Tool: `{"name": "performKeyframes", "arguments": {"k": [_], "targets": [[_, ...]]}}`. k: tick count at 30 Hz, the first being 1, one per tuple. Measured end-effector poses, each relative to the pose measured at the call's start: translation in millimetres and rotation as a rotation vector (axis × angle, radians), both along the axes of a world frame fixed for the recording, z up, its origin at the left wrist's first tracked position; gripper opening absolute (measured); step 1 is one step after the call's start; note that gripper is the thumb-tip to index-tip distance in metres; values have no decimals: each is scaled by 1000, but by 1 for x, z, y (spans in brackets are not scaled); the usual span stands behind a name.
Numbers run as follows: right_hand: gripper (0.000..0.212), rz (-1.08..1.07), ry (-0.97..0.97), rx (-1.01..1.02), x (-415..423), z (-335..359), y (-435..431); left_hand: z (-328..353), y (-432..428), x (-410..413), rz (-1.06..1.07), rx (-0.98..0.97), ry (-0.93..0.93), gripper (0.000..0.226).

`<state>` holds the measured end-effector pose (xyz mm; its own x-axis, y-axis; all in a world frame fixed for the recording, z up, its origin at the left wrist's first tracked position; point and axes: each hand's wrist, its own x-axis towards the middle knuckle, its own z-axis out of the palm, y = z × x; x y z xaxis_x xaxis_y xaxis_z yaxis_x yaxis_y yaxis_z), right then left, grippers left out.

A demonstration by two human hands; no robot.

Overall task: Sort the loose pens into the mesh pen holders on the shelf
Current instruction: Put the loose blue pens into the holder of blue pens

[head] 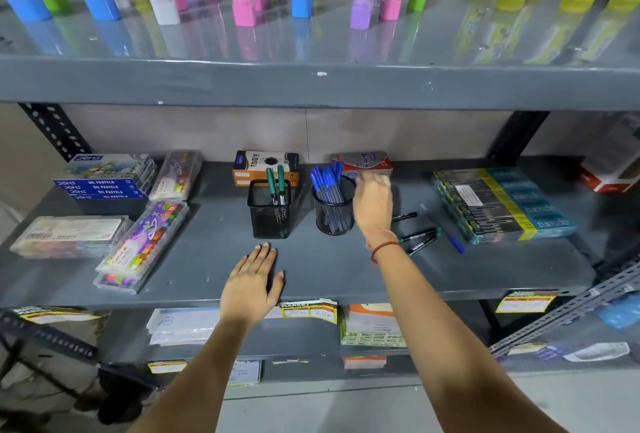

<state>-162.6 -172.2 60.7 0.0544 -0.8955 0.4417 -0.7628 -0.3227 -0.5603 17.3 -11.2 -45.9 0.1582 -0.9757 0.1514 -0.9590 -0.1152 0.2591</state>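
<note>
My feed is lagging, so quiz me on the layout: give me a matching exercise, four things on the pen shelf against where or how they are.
Things:
1. square holder
2. round holder
3. loose blue pen
4. left hand

States:
A. lying right of the holders
B. holds blue pens
C. flat on the shelf, empty
D. holds two green pens

Pairs: 1-D, 2-B, 3-A, 4-C

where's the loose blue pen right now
The loose blue-capped pen lies on the grey middle shelf, right of the round black mesh holder, between the green-capped markers and teal boxes.
</note>
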Motion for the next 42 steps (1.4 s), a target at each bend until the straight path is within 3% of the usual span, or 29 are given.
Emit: {"name": "performKeyframes", "arguments": {"k": [2, 8, 11, 19, 23, 30, 33, 37, 42], "targets": [[24, -81, -5, 41, -27, -2, -4, 0, 0, 0, 3, -8, 9, 64], [26, -400, 265, 421, -107, -36, -7, 2, 1, -1, -1, -11, 8, 65], [30, -472, 344, 499, -125, -54, 5, 2, 1, -2, -7, -4, -1, 68], [31, -494, 340, 437, -135, -60, 9, 2, 1, -1, -4, 12, -1, 70], [33, -487, 146, 347, -134, -52, 12, 2, 1, -1, -6, 14, 11, 70], [18, -225, -481, -44, -99, 32, 8, 1, 2, -1, 0, 6, 18, 68], [19, -103, -612, -194, -70, 67, 7, 2, 2, -1, 3, 12, 12, 68], [29, 49, -548, -153, -27, 76, 3, 2, 1, -1, 5, 15, 13, 67], [16, 134, -192, 93, 8, 22, -12, 2, 2, -1, 5, 6, 25, 65]]}}
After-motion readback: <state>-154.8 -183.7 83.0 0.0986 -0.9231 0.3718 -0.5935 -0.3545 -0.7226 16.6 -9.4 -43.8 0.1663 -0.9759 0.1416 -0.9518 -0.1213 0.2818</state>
